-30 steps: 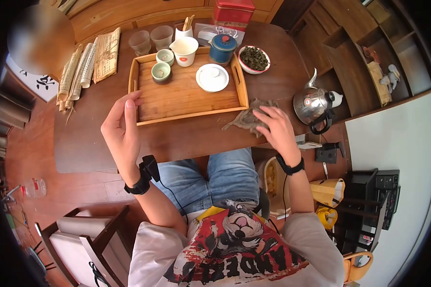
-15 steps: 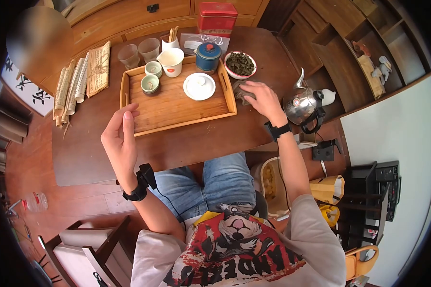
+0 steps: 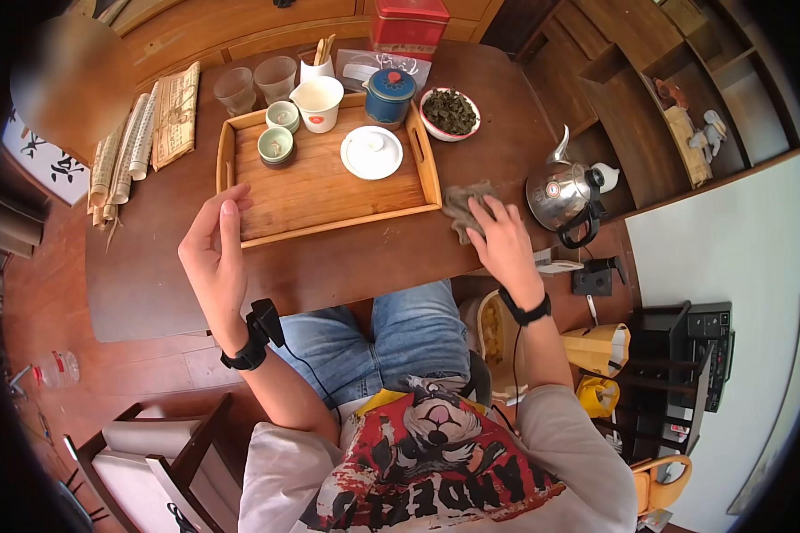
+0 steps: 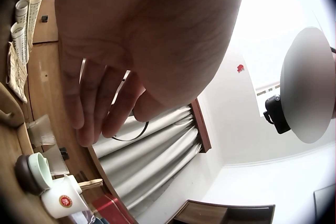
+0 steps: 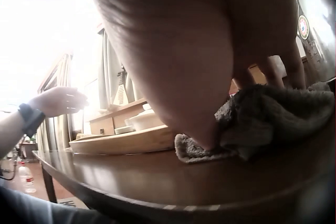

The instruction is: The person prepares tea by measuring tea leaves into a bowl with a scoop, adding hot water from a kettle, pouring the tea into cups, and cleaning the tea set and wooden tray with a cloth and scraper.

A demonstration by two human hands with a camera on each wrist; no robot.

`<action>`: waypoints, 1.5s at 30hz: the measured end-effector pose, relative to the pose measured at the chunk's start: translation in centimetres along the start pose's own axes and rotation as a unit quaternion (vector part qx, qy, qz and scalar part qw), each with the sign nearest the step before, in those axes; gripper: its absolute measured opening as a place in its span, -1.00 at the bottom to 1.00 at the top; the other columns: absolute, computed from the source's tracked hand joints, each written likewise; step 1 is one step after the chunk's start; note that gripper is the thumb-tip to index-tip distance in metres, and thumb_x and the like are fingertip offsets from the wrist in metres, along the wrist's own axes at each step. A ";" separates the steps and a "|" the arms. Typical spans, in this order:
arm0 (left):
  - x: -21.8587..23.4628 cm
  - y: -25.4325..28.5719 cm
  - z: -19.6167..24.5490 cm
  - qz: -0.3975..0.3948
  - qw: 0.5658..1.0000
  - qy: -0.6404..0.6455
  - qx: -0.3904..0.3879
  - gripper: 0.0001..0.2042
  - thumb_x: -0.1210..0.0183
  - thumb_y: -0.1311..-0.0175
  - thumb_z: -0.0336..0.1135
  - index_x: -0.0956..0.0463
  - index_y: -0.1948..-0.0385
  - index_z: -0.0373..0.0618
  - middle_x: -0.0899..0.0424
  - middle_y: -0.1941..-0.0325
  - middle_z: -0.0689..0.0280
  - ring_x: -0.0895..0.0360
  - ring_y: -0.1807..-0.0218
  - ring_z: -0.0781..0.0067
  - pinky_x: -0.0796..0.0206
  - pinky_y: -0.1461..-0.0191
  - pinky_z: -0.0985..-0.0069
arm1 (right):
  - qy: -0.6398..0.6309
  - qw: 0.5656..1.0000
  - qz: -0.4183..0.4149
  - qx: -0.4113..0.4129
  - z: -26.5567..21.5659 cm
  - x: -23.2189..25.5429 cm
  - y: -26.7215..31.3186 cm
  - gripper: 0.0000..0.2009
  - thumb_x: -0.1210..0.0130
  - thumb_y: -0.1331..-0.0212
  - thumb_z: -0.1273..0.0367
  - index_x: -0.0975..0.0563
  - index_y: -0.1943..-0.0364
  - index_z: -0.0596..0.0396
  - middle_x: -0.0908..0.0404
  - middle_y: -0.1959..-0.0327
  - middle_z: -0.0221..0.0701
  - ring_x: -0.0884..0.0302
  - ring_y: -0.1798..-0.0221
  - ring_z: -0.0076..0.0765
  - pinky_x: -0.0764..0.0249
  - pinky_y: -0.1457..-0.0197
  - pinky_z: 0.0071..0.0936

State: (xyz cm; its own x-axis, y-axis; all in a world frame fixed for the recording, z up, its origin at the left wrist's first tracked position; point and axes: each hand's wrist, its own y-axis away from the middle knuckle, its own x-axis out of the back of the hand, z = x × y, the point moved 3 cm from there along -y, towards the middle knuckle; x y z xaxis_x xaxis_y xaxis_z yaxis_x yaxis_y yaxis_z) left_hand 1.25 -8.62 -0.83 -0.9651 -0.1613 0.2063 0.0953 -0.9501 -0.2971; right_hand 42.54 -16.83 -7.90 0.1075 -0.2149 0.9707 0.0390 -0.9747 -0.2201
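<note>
A crumpled grey-brown cloth (image 3: 462, 210) lies on the table just right of the wooden tray (image 3: 329, 229). The right hand (image 3: 507, 249) rests on it with fingers spread and slightly bent; in the right wrist view the fingertips and thumb press into the cloth (image 5: 262, 121). By the tray's left front corner the left hand (image 3: 218, 258) is raised, holding nothing, its fingers loosely bent. On the tray stand a white lidded bowl (image 3: 372, 153), a white pitcher (image 3: 318, 104), small green cups (image 3: 276, 144) and a blue pot (image 3: 389, 96).
A steel kettle (image 3: 562, 191) stands right of the cloth, and a bowl of tea leaves (image 3: 451, 114) behind it. Two glasses (image 3: 276, 78), a red tin (image 3: 409, 27) and a white holder (image 3: 316, 71) line the back. Paper scrolls (image 3: 120, 164) lie at the left.
The right hand and cloth moved away along the tray's right side, then came back toward the front edge. The left hand has stayed near the tray's corner.
</note>
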 end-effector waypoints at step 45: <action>15.0 7.8 5.0 0.282 0.952 -0.100 -0.065 -0.67 -0.05 -0.75 -0.37 -0.72 -0.14 -0.46 -0.85 -0.12 0.03 -0.80 -0.10 0.28 -0.58 -0.27 0.35 | -0.376 0.892 -0.100 0.228 -34.4 -0.8 -6.6 -0.60 -0.45 -0.26 0.30 -0.76 -0.18 0.00 -0.72 0.05 -0.24 -0.75 0.03 0.07 -0.69 -0.03 -0.05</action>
State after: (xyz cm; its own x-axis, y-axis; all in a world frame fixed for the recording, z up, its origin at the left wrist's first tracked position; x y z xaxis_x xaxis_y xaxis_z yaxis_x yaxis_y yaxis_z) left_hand -11.22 -19.83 4.61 -0.7026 -0.6957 0.1496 0.5409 -0.6588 -0.5229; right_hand 8.02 -12.30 -3.89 0.6828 0.2294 0.6937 0.5143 -0.8253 -0.2333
